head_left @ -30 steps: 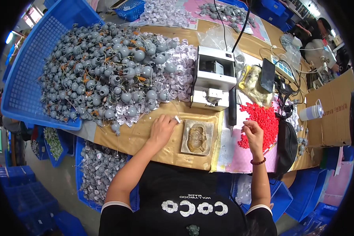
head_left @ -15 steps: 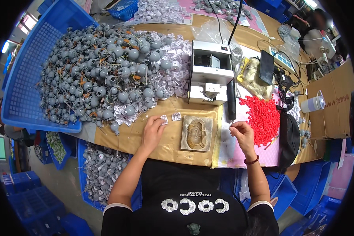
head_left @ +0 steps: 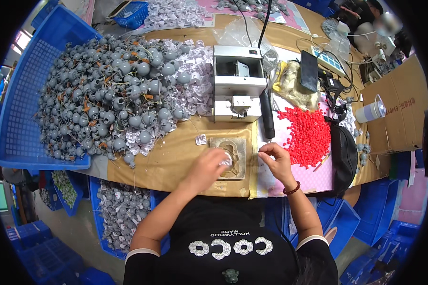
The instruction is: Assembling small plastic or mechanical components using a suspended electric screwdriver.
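My left hand (head_left: 207, 170), slightly blurred, has its fingers closed on a small white plastic part (head_left: 227, 160). It is over a square block (head_left: 241, 175) with a rounded hollow, partly covering it. Right of the block, my right hand (head_left: 277, 161) has thumb and forefinger pinched together; anything between them is too small to name. Just above that hand hangs the tip of a black, rod-shaped electric screwdriver (head_left: 267, 118). Another white part (head_left: 201, 139) lies on the table, above the left hand.
A silver-white screw feeder (head_left: 238, 83) stands behind the block. To the left, a blue crate (head_left: 14, 109) lies tipped with grey ball-shaped parts spilling beside a heap of white pieces (head_left: 199, 80). Small red parts (head_left: 306, 137), a phone (head_left: 308, 71) and a black pouch (head_left: 342, 156) are to the right.
My left hand has moved right from the table to the block, carrying a white part. The right hand stays pinched near the screwdriver. The whole view has shifted slightly.
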`<state>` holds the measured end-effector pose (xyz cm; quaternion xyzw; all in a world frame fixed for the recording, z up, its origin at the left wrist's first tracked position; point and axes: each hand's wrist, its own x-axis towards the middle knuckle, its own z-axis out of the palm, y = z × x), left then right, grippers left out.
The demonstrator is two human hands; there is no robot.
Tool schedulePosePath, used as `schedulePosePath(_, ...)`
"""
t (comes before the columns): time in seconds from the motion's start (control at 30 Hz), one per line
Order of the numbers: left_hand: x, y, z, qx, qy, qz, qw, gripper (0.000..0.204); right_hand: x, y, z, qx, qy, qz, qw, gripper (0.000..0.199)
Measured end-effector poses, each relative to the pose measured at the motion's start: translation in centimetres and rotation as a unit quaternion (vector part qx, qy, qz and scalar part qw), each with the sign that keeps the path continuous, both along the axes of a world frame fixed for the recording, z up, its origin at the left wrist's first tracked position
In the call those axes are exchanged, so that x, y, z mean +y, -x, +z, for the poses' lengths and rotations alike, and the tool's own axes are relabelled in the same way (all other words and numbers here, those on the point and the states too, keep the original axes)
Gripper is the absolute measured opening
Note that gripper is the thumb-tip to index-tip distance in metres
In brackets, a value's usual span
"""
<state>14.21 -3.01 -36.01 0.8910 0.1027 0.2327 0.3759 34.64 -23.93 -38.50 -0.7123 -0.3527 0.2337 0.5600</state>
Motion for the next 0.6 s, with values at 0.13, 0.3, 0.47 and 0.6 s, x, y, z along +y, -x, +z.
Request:
schedulePosePath(0.13, -1.0, -1.6, -0.6, 0.044, -0.066, 0.000, 0.997, 0.030, 2.1, 1.5, 1.3, -0.138, -0.041, 0.046, 0.989, 0.015)
schedulePosePath(0.3, -1.5, -1.7, -1.4, 0.083, -0.007, 0.028, 0.996, 0.042, 6.2, 3.1, 1.3, -0.324, -0.091, 0.124, 0.933, 0.021)
schedulePosePath(0.47, 0.8, -0.7, 0.5, 0.030, 0.040, 0.012, 0.999, 0.038, 7.0, 3.7, -0.9, -0.434, -0.039, 0.180, 0.882, 0.021)
schedulePosePath(0.6, 6.3, -0.5, 6.4, -0.044, 0.006, 0.082, 0.996, 0.020, 6.1, 4.4, 0.0, -0.454, -0.012, 0.164, 0.876, 0.023)
